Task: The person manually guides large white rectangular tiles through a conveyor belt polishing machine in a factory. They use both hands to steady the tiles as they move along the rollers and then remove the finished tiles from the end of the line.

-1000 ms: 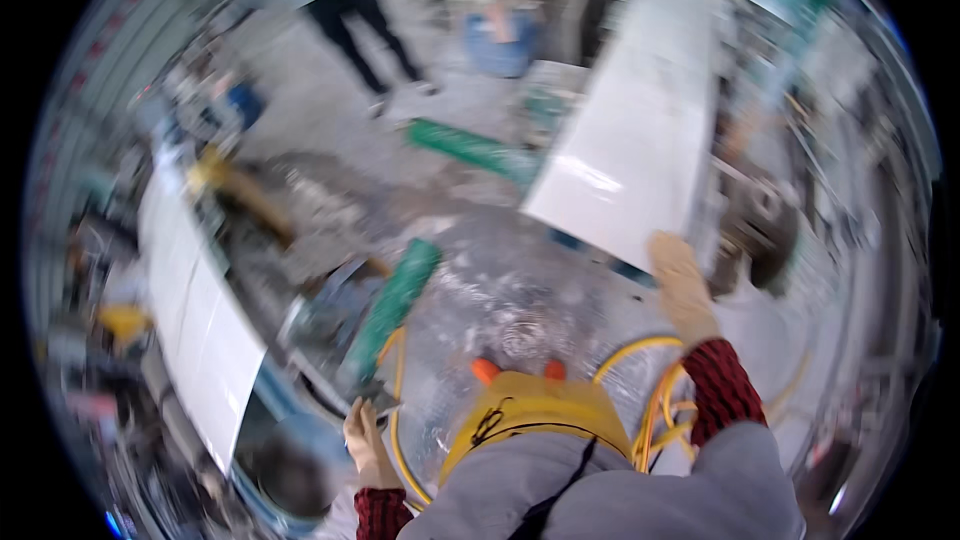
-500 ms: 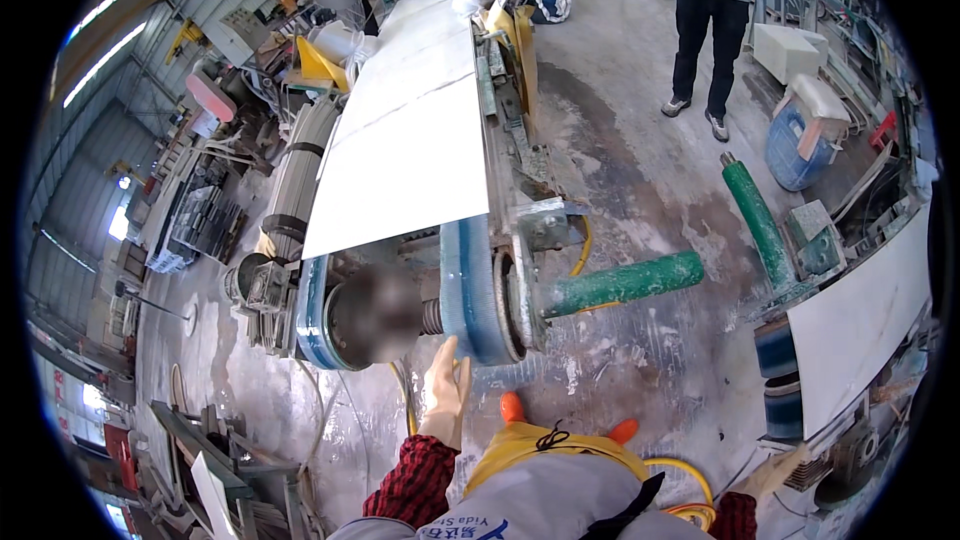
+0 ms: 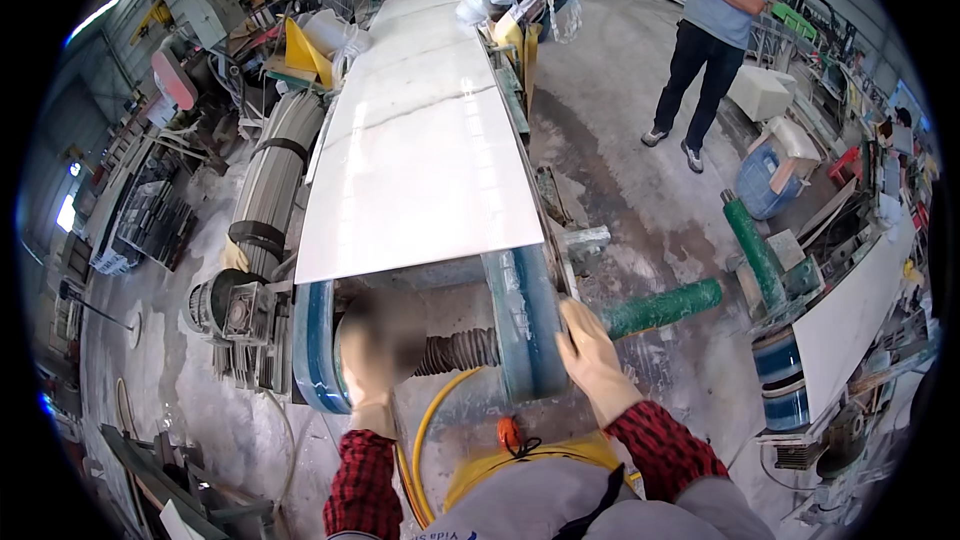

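Observation:
A long white stone slab (image 3: 420, 150) lies on a machine bed with blue end frames (image 3: 528, 335), its near edge just ahead of me. My right hand (image 3: 592, 352), in a pale glove, rests flat on the right blue frame beside a green roller (image 3: 660, 308). My left hand (image 3: 366, 375), also gloved, reaches under the slab's near end between the two blue frames, next to a dark ribbed shaft (image 3: 458, 350). A blurred patch covers part of that hand, so its fingers are unclear. Both sleeves are red-and-black check.
A person (image 3: 712, 35) stands with folded arms on the wet concrete floor at upper right. A second green roller (image 3: 752, 240), a blue drum (image 3: 765, 180) and another white slab (image 3: 855, 315) sit to the right. Motors and grey ribbed rolls (image 3: 268, 180) crowd the left. A yellow hose (image 3: 425, 440) curls at my feet.
The view has swung from the floor to the slab machine and drawn closer. My right hand now lies on the blue frame and my left has gone under the slab end.

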A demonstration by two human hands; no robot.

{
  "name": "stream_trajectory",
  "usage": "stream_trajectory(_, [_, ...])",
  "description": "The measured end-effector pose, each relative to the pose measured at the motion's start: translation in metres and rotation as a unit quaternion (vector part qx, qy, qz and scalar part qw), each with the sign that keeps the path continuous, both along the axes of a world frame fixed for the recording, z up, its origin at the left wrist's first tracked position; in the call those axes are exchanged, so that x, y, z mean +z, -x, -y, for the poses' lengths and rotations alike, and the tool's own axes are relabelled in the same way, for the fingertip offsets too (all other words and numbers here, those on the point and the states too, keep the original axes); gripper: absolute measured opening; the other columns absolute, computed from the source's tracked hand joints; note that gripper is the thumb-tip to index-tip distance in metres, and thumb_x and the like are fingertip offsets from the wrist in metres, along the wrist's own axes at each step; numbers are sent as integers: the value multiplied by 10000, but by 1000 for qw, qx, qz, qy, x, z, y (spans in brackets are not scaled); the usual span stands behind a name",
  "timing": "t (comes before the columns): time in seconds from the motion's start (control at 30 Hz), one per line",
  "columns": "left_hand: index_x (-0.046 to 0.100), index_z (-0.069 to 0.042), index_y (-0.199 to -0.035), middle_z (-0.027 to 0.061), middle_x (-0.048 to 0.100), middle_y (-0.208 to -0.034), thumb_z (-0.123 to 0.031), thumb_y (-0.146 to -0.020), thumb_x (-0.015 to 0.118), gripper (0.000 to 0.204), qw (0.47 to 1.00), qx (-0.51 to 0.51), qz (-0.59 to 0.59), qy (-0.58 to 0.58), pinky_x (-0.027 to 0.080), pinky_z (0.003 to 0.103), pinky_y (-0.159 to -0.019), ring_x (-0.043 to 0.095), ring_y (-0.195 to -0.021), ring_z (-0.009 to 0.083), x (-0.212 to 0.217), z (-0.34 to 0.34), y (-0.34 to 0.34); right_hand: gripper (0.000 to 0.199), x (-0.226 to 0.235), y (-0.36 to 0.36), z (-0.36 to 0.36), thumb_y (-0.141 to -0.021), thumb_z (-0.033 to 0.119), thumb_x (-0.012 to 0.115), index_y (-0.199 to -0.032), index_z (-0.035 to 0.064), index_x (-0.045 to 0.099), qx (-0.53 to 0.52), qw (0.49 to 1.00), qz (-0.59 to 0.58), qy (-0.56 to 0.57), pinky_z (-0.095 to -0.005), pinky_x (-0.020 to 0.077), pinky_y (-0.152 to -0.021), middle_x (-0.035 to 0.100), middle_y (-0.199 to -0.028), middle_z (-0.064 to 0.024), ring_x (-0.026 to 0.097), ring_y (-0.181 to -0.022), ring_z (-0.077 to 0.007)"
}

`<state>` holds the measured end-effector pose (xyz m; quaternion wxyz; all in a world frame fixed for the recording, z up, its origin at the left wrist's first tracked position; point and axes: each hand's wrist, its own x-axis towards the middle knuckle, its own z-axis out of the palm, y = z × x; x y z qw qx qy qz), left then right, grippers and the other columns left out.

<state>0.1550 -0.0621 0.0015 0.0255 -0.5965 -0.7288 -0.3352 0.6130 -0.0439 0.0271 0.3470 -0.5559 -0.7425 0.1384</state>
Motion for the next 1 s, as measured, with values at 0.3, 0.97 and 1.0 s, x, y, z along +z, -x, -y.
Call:
stream_trajectory(0.3, [526,69,-1769,353,553,-1826,-279,-1157,765,744,988,63,-103,96,363,628,-1452,488,-1704,571,-14,-36,141,670,7,84,-211,-1154,295,776,-1692,-48,573,-14,987,159,4,-556,472,-1416,632,-1732,-298,581,-1638,-494])
stream_trajectory(0.97, [607,41,-1681,320,594,-1772,-159,-1053,856,704,986,89,-75,120,381,662,-1435,513,-1663,567,14,-33,118,608,-36,107,-478,-1132,299,794,-1641,9,629,30,956,252,-147,-570,457,-1367,627,-1727,-220,566,-1583,-460])
stream_trajectory(1.0, [612,41,-1673,319,599,-1763,-161,-1052,858,698,986,90,-75,118,383,662,-1434,518,-1658,567,15,-33,118,618,-37,106,-479,-1134,300,794,-1652,7,625,28,959,256,-115,-570,452,-1375,629,-1732,-221,564,-1590,-461])
